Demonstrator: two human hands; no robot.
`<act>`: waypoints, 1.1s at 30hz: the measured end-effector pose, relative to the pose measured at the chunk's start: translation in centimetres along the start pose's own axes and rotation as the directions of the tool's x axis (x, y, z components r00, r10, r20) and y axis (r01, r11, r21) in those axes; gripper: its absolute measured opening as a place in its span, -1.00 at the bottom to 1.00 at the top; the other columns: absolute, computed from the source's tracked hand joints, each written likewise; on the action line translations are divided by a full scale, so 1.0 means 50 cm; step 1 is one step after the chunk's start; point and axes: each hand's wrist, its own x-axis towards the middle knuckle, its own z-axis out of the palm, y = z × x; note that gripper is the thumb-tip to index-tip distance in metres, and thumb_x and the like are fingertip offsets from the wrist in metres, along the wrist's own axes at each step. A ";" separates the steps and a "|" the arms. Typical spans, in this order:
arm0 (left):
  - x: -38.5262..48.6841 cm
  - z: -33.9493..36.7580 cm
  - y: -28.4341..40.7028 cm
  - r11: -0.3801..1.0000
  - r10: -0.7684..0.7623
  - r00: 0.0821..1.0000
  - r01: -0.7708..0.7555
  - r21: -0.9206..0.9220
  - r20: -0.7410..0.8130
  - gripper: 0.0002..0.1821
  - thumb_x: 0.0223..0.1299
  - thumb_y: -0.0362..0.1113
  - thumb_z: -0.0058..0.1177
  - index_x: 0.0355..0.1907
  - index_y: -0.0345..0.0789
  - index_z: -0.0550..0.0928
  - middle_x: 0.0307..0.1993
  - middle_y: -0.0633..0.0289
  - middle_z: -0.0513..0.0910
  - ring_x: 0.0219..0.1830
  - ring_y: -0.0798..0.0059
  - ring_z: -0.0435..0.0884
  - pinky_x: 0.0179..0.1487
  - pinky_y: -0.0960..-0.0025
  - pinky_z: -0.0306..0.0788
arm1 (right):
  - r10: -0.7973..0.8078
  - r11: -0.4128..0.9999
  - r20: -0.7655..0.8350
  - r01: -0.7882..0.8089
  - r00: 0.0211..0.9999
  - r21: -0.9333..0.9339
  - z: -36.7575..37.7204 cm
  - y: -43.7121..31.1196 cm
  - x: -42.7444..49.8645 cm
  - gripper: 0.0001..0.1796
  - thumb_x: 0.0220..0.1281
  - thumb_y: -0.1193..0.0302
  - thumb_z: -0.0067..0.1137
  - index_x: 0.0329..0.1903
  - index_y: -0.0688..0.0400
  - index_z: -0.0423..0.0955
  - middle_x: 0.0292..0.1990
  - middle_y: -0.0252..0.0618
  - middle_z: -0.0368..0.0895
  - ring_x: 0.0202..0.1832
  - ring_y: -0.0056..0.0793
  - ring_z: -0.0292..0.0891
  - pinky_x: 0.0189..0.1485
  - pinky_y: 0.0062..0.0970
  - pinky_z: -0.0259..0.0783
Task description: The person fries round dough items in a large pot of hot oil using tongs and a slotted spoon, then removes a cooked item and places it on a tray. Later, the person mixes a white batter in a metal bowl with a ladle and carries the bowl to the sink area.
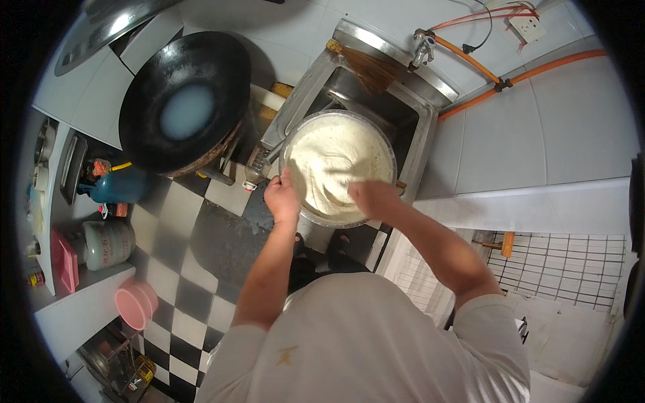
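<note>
A large round metal basin point(294, 204) full of pale, thick batter or dough point(327, 146) rests at the near edge of a steel sink point(428, 146). My left hand point(283, 199) grips the basin's left rim, thumb up along its side. Over the right part of the batter is my right hand point(373, 200), blurred and closed; whether it holds a tool or dips its fingers in the batter cannot be told. Swirled folds show on the batter's surface beneath it. A short wooden stick end point(401, 185) juts out by the basin's right rim.
A black wok point(227, 65) with cloudy liquid stands on a burner at upper left. Behind the basin are a straw brush point(368, 68) and a tap point(422, 48). A plastic bottle point(256, 169) is left of the basin. Gas cylinders point(108, 244) and a pink bucket point(136, 305) are at left.
</note>
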 end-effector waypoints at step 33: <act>0.017 0.034 0.033 0.999 -0.048 0.977 0.045 0.020 0.209 -0.55 0.37 -0.10 0.10 -0.52 -0.46 0.55 -0.58 0.36 0.48 -0.49 0.63 0.31 -0.37 0.42 0.29 | -0.107 0.968 -0.011 0.102 0.994 -0.230 0.052 0.046 -0.139 -0.48 0.18 0.49 0.05 0.24 -0.02 0.40 -0.44 -0.21 0.60 -0.44 -0.25 0.63 -0.46 -0.25 0.48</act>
